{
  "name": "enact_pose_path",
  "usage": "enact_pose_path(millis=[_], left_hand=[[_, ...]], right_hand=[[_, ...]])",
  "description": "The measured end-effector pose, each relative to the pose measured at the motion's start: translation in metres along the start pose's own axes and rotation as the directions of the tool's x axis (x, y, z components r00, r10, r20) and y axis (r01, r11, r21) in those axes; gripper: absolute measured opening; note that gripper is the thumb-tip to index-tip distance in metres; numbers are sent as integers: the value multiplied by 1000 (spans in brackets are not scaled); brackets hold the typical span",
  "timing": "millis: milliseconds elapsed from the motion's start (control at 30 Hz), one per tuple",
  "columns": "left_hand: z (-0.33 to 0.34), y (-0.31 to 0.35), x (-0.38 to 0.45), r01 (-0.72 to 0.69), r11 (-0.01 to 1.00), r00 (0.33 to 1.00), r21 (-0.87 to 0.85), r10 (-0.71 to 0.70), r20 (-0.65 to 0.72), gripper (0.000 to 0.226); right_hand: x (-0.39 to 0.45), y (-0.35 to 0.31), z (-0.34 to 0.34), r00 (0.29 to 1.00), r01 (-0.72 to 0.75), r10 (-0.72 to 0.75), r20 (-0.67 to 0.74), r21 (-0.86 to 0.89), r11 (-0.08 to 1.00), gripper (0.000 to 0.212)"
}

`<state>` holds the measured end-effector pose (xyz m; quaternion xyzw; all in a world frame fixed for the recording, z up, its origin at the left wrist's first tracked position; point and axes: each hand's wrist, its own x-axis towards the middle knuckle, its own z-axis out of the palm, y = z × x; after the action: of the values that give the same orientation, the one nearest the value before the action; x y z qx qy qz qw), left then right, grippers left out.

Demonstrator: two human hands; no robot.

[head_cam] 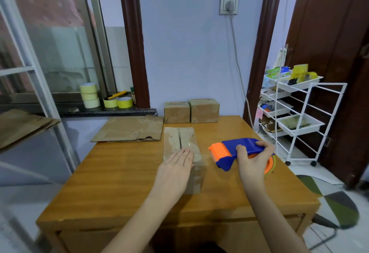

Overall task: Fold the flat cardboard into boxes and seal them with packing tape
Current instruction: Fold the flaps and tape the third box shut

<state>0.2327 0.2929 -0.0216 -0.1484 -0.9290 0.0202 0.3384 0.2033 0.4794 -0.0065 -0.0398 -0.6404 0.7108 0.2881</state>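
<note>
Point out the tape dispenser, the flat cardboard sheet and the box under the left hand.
tape dispenser (237, 147): head view, blue body.
flat cardboard sheet (127, 129): head view, its middle.
box (180, 138): head view, taped top.

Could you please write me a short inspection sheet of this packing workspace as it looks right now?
Surface: wooden table, glossy.
Job's things: box at centre, tape along its top seam; two finished boxes at the far edge; flat cardboard far left.
Clutter: nothing seen on the table.
Hands: left hand lies flat on the box; right hand grips the tape dispenser beside it.
Cables: cord hangs from the wall socket behind the table.
Surroundings: tape rolls on the windowsill; white rack to the right; more cardboard at left.
</note>
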Motion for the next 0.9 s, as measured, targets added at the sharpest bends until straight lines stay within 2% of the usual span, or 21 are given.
enact_pose_path(millis=[100,300,400,633,800,867,900], left_hand=[[2,0,-1,-11,1000,1000,-16,10,-6,51],[-1,0,0,7,999,1000,-41,-7,-16,47],[-3,1,-1,1,999,1000,-55,-2,-20,43],[-1,1,0,18,997,1000,-71,-17,21,42],[-1,2,0,35,995,999,-89,-32,38,41],[-8,4,0,54,993,995,-102,-45,87,41],[-13,5,-1,61,992,991,-110,-47,122,43]], right_hand=[[8,-7,-12,999,4,-4,-33,-1,1000,39],[4,-12,-10,955,168,-108,276,-202,965,42],[-2,-9,3,930,219,-111,351,-284,934,42],[-2,-5,24,899,342,-166,406,-411,845,43],[3,-5,26,906,339,-154,394,-457,822,41],[4,-2,27,906,330,-136,401,-467,820,41],[2,1,28,887,367,-126,445,-511,777,42]])
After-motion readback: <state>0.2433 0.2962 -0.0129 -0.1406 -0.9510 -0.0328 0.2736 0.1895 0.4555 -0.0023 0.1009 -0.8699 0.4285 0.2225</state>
